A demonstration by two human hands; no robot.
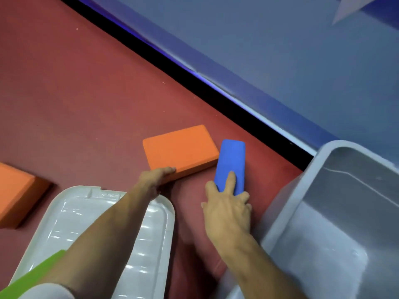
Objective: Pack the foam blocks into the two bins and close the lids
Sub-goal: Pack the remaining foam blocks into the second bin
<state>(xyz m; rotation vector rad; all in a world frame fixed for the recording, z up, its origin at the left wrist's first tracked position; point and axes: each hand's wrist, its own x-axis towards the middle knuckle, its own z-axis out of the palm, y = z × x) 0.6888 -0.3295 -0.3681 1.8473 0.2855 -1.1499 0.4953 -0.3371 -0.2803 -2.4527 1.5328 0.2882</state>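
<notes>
Three foam blocks lie on the red floor (86,93): two orange, one blue. The left hand (154,180) grips the nearer orange block (180,151); right hand (228,209) fingers (231,180) hold the blue block (232,164). The second orange block (16,190) lies far left. One lid (149,244), one open bin (336,212).

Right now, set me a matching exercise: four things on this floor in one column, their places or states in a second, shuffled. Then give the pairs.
Things
1. blue block
2. orange block at centre
3. white lid
4. grey bin

Places or states
A. lies flat under the left forearm
B. stands open at the right, nothing visible inside
C. gripped at its near end by the right hand
D. held at its near corner by the left hand

Pairs: 1-C, 2-D, 3-A, 4-B
</notes>
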